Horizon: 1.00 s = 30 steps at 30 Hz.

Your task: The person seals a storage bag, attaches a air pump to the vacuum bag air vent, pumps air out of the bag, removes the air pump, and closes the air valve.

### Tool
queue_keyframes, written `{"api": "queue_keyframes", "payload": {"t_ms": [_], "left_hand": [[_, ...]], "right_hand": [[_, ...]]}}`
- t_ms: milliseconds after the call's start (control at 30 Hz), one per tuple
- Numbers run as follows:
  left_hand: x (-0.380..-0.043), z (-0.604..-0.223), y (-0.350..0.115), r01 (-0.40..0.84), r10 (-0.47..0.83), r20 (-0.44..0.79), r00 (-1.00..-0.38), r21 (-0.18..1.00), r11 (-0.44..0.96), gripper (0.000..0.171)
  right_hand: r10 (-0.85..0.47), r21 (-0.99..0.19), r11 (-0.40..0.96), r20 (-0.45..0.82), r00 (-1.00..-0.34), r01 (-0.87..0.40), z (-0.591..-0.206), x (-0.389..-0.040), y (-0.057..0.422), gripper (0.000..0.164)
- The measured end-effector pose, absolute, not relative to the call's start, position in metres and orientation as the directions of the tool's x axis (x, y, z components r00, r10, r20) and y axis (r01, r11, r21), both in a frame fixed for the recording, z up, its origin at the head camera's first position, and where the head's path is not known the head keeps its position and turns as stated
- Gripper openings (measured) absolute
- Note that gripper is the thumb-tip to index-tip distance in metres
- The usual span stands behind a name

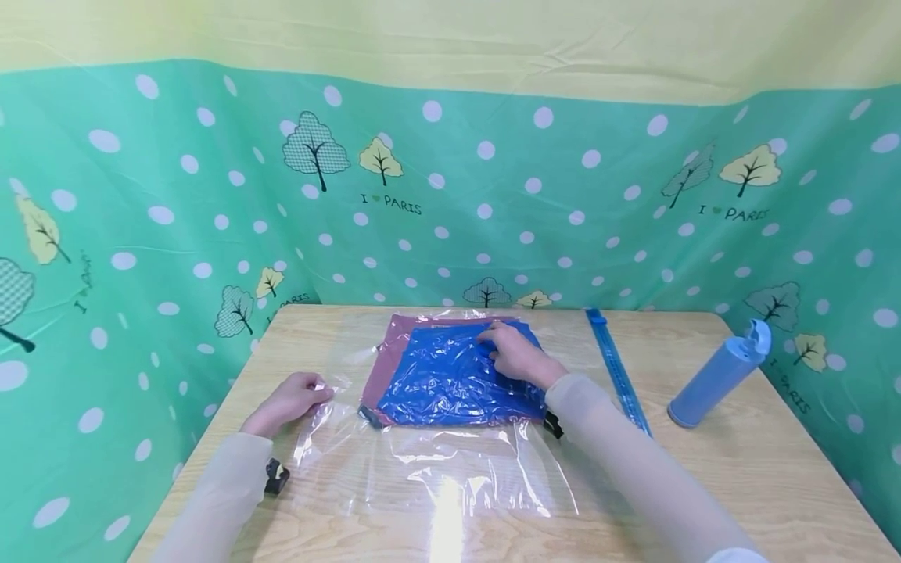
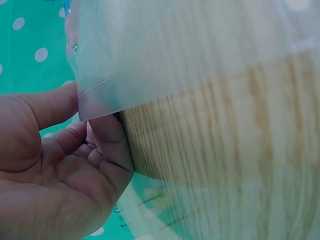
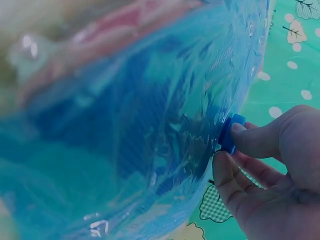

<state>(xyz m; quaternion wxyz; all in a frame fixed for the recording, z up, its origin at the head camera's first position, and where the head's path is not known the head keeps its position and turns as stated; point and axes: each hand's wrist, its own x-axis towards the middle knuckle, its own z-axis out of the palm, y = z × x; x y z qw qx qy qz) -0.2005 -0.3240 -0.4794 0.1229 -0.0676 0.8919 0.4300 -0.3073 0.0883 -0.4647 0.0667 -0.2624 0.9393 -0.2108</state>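
A large clear plastic bag (image 1: 450, 461) lies flat on the table, with folded blue cloth (image 1: 436, 375) and dusky pink cloth (image 1: 385, 367) inside it. At the bag's left side, my left hand (image 1: 292, 400) pinches the film; the left wrist view shows a corner of the clear film (image 2: 107, 85) between thumb and fingers. My right hand (image 1: 517, 353) is over the blue cloth toward the back. Up close, its thumb and forefinger pinch a small blue cap (image 3: 232, 133) on the bag's surface. That cap is hidden in the head view.
A blue strip (image 1: 619, 371) with a small slider at its far end runs along the bag's right side. Farther right, a blue cylindrical bottle (image 1: 714, 383) with a raised lid stands on the wooden table (image 1: 760, 469). A green patterned curtain (image 1: 486, 195) surrounds the back and sides.
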Motion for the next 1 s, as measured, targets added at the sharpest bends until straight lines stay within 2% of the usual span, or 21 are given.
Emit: {"api": "queue_keyframes", "payload": {"t_ms": [300, 400, 500, 667, 800, 1000], "left_hand": [[-0.1997, -0.4787, -0.3226, -0.224, -0.014, -0.277, -0.961, 0.746, 0.627, 0.013], [-0.1998, -0.4781, -0.3227, -0.218, -0.011, -0.271, -0.963, 0.751, 0.623, 0.013], [-0.1995, -0.4777, -0.3226, -0.212, -0.005, -0.267, -0.964, 0.753, 0.623, 0.013], [-0.1991, -0.4774, -0.3226, -0.214, 0.000, -0.273, -0.962, 0.754, 0.621, 0.013], [-0.1991, -0.4760, -0.3222, -0.223, -0.011, -0.276, -0.961, 0.754, 0.617, 0.013], [-0.1989, -0.4754, -0.3218, -0.222, -0.013, -0.276, -0.961, 0.746, 0.628, 0.014]], "right_hand": [[-0.440, -0.445, 0.800, 0.022, -0.898, -0.403, -0.4687, -0.3070, 0.0841, 0.033], [-0.383, -0.457, 0.820, 0.008, -0.924, -0.344, -0.4705, -0.3088, 0.0819, 0.036], [-0.357, -0.460, 0.828, 0.006, -0.934, -0.320, -0.4720, -0.3102, 0.0816, 0.046], [-0.458, -0.417, 0.806, 0.009, -0.889, -0.420, -0.4701, -0.3088, 0.0856, 0.059], [-0.543, -0.391, 0.778, -0.025, -0.839, -0.492, -0.4659, -0.3064, 0.0889, 0.055], [-0.550, -0.378, 0.783, -0.048, -0.834, -0.494, -0.4656, -0.3057, 0.0898, 0.047]]}}
